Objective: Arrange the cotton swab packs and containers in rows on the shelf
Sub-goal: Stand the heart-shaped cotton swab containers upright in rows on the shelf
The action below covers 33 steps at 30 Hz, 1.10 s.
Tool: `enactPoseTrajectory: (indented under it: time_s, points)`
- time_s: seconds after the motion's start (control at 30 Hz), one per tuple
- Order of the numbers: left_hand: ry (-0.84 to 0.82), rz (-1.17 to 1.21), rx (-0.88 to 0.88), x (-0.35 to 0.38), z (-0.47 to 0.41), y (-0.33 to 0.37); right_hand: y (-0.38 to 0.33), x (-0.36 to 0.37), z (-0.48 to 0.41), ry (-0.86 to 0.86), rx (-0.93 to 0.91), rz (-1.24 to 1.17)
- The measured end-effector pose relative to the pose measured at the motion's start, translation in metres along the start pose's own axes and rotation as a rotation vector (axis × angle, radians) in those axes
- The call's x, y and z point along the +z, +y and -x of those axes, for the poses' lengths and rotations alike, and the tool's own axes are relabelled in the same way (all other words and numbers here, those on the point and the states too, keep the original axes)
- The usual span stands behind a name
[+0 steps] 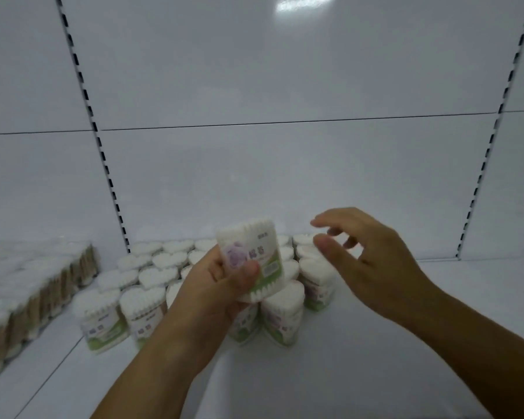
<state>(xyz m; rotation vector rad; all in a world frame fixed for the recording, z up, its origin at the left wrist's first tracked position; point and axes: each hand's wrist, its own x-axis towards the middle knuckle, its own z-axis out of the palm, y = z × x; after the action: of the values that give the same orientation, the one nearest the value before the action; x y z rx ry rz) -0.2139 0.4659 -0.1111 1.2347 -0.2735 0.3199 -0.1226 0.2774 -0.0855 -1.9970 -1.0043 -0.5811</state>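
Observation:
My left hand (221,285) grips a heart-shaped cotton swab container (251,255) with a green and purple label, lifted and tilted above the rows. Several matching containers (146,276) stand in rows on the white shelf (406,343), reaching back to the rear panel. My right hand (366,255) hovers just right of the held container with fingers spread and loosely bent, holding nothing. Rows of clear swab packs (34,294) with wooden sticks lie on the shelf at the far left.
The white back panel (285,176) has slotted uprights at left (103,158) and right (484,164). Bare shelf surface lies to the right of the container rows and along the front edge.

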Motion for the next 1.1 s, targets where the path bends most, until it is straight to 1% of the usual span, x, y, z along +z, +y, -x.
enactPoseTrajectory:
  time_s: [0.03, 0.13, 0.2, 0.3, 0.37, 0.43, 0.5, 0.57, 0.63, 0.67, 0.73, 0.8, 0.9, 0.93, 1.0, 1.07, 1.1]
  points:
    - [-0.007, -0.081, 0.016, 0.008, -0.003, 0.000, -0.008, -0.010, -0.007, 0.002, 0.012, -0.072]
    - [-0.075, -0.293, 0.067, 0.030, -0.013, -0.004, -0.023, -0.022, -0.010, -0.114, 0.010, -0.160]
    - [-0.097, -0.390, 0.091, 0.039, -0.018, -0.008, -0.022, -0.025, -0.006, -0.098, 0.030, -0.198]
    - [-0.039, -0.607, 0.102, 0.043, -0.026, -0.014, -0.010, -0.028, 0.000, -0.107, 0.083, -0.248]
    - [-0.070, -0.747, 0.089, 0.042, -0.028, -0.014, -0.003, -0.027, 0.003, -0.109, 0.082, -0.245]
    - [-0.135, -0.994, 0.102, 0.034, -0.028, -0.012, 0.007, -0.030, 0.005, -0.068, 0.088, -0.216]
    - [-0.178, -1.365, 0.116, 0.019, -0.025, -0.013, 0.021, -0.033, 0.009, -0.062, 0.135, -0.147]
    - [-0.208, -1.702, 0.015, 0.000, -0.020, -0.019, 0.036, -0.031, 0.019, -0.132, 0.211, -0.113]
    - [-0.260, -1.882, -0.106, -0.013, -0.014, -0.030, 0.044, -0.019, 0.033, -0.220, 0.257, -0.113]
    - [-0.260, -1.905, -0.123, -0.015, -0.013, -0.035, 0.047, -0.010, 0.040, -0.249, 0.254, -0.093]
    - [-0.218, -1.890, -0.096, -0.018, -0.013, -0.043, 0.052, 0.005, 0.047, -0.262, 0.206, -0.032]
    - [-0.197, -1.891, -0.045, -0.018, -0.012, -0.045, 0.057, 0.012, 0.049, -0.254, 0.180, 0.029]
    - [-0.222, -1.837, 0.054, -0.022, -0.011, -0.040, 0.059, 0.012, 0.050, -0.258, 0.152, 0.105]
    - [-0.223, -1.785, 0.075, -0.027, -0.010, -0.034, 0.057, 0.011, 0.049, -0.234, 0.129, 0.125]
    - [-0.194, -1.677, 0.081, -0.042, -0.009, -0.012, 0.050, 0.006, 0.044, -0.121, 0.108, 0.132]
    - [-0.153, -1.666, 0.082, -0.063, -0.005, 0.016, 0.034, 0.007, 0.036, -0.051, 0.060, 0.148]
    - [-0.151, -1.700, 0.085, -0.074, -0.002, 0.028, 0.024, 0.012, 0.031, -0.063, 0.022, 0.169]
